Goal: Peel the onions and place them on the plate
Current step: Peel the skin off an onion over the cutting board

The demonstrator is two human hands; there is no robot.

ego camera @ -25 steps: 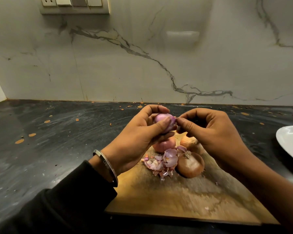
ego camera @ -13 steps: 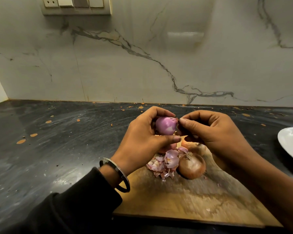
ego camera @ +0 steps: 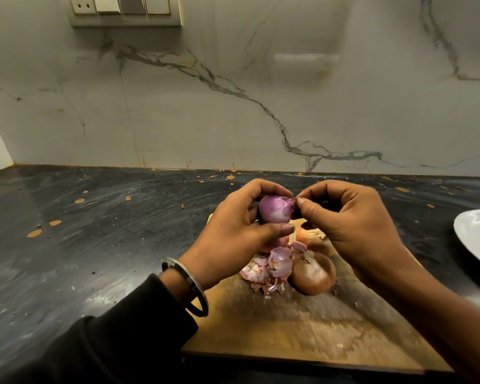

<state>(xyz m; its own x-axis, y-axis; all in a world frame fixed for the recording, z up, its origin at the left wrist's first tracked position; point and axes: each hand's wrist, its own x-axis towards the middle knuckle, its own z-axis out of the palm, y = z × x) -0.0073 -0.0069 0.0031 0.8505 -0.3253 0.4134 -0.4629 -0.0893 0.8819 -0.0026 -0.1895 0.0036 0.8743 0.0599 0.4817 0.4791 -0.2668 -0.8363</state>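
Observation:
My left hand [ego camera: 233,234] grips a purple, mostly peeled onion [ego camera: 275,209] above the wooden board [ego camera: 302,333]. My right hand [ego camera: 349,220] pinches the dry tip at the onion's right end between thumb and forefinger. Below the hands, an unpeeled brown onion [ego camera: 313,274] sits on the board, a second brown onion [ego camera: 308,236] lies behind it, and a pinkish onion [ego camera: 283,241] is mostly hidden by my left hand. A heap of purple peels [ego camera: 269,268] lies next to them. The white plate [ego camera: 477,239] shows at the right edge.
The board lies on a dark stone counter [ego camera: 108,231] speckled with orange flecks. A marble wall [ego camera: 233,106] stands behind, with a switch panel [ego camera: 125,9] at the top left.
My left hand has turned the onion so more of its purple flesh shows, and my right fingers have closed on its tip. Both hands moved slightly up.

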